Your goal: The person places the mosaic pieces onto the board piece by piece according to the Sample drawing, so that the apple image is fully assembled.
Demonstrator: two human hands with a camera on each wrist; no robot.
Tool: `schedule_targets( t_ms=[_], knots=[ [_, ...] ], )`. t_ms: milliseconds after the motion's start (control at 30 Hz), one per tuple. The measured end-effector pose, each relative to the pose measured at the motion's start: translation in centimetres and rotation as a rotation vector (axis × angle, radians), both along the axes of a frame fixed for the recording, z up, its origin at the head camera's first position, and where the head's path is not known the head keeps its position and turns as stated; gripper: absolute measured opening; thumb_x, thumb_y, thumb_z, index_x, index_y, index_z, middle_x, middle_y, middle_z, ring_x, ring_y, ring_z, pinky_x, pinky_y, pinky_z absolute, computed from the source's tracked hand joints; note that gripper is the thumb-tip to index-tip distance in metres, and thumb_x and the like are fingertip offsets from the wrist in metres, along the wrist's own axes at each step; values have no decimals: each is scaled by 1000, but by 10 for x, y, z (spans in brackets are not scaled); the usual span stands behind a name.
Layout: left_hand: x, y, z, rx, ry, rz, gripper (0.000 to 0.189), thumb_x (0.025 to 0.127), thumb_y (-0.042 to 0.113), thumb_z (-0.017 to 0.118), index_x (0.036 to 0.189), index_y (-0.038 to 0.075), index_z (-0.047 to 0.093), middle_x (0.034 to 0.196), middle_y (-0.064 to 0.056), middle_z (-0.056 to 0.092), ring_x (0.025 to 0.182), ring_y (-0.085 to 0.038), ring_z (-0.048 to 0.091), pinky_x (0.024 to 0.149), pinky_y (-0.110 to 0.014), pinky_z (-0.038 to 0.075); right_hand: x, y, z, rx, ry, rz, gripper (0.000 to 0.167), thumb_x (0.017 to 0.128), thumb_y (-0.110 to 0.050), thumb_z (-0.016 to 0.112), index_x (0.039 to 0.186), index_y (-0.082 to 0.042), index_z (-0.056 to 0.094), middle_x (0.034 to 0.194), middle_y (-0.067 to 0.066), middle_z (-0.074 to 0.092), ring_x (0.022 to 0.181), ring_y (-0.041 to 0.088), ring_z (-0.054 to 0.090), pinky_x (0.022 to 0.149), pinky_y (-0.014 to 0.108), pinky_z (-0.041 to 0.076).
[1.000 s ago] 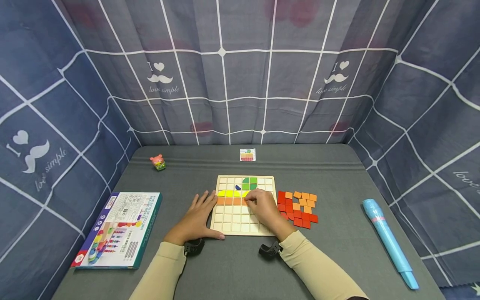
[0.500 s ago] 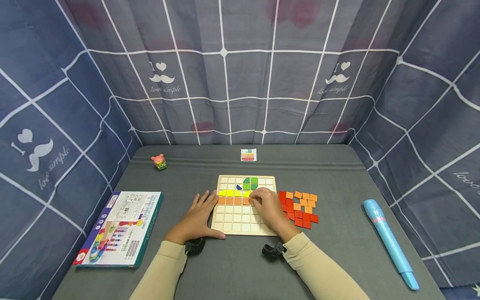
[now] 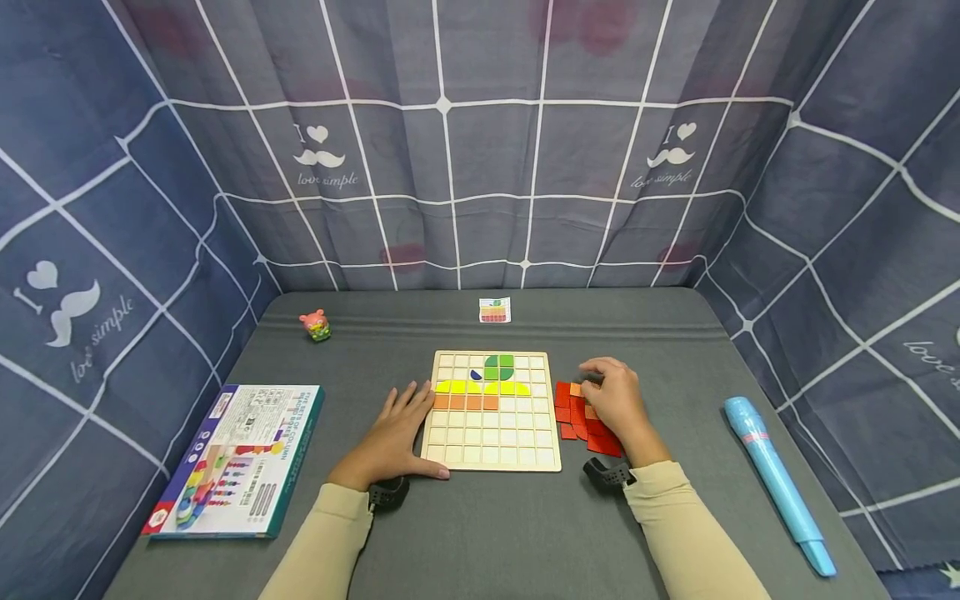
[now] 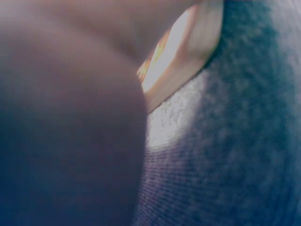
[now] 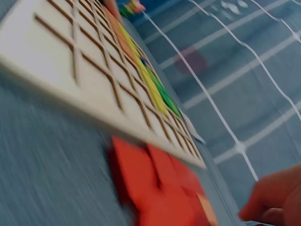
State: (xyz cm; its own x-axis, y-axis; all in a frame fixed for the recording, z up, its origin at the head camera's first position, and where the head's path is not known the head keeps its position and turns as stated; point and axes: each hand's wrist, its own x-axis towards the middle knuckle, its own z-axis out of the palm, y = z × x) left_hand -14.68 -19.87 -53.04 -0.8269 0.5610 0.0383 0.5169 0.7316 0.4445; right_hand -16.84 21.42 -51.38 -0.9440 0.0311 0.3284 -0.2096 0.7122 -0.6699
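Note:
My left hand [image 3: 392, 432] rests spread along the left edge of a wooden grid board [image 3: 453, 446], its thumb at the near edge. Yellow pieces [image 3: 453, 387] lie across one row, with orange square tiles [image 3: 467, 402] in the left part of the row below. Green tiles [image 3: 506, 362] and a small blue piece [image 3: 476, 375] sit higher up. My right hand [image 3: 618, 404] is over the loose tiles right of the board, fingers bent, with a gap between thumb and forefinger. It covers most loose orange tiles there; red tiles [image 3: 603, 442] show beside it.
A small printed card [image 3: 495, 310] lies behind the board. At the back left stands a pink-headed figurine [image 3: 316, 325]. A flat box [image 3: 236, 458] lies on the left, and a light-blue pen-shaped object [image 3: 780, 487] on the right. Patterned curtains [image 3: 487, 150] surround the table.
My right hand has left the board's orange row and moved right, over the loose tiles. A fourth orange tile is uncovered in that row. My left hand has stayed put.

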Motion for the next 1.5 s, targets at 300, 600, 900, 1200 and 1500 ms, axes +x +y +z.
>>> schedule_targets(
  t_ms=[300, 600, 900, 1200, 1500],
  knots=[
    [0, -1, -1, 2, -2, 6, 142, 67, 84, 80, 167, 1, 23, 173, -17, 15, 158, -38, 7, 124, -58, -2, 2, 27, -4, 169, -104, 53, 20, 85, 1, 79, 104, 2, 80, 116, 22, 71, 116, 47, 62, 119, 64, 25],
    [1, -1, -1, 8, 0, -5, 140, 68, 83, 81, 166, 0, 24, 173, -18, 16, 158, -40, 9, 124, -60, -2, 3, 22, -9, 211, -45, 52, 15, 87, 0, 80, 102, 1, 80, 111, 20, 72, 111, 46, 64, 109, 67, 32],
    [2, -1, 2, 21, 4, -6, 140, 68, 81, 82, 166, -1, 25, 172, -19, 18, 158, -41, 10, 124, -61, 0, 6, 1, -3, 164, 76, 97, 12, 87, 1, 81, 99, -1, 82, 107, 12, 73, 100, 35, 70, 90, 54, 55],
    [1, -3, 0, 7, 2, 1, 141, 68, 83, 80, 167, 0, 23, 173, -17, 15, 158, -39, 8, 124, -59, -1, 7, -44, -1, 129, 81, 308, 11, 91, 0, 82, 101, -4, 82, 109, 5, 72, 98, 24, 71, 82, 41, 60],
    [0, -1, -1, -10, -8, 2, 141, 68, 85, 79, 167, 1, 23, 173, -15, 14, 159, -37, 7, 124, -57, -3, 5, -82, -7, 218, 172, 450, 9, 89, 0, 84, 94, -7, 82, 103, 2, 72, 98, 21, 69, 86, 38, 59]
  ],
)
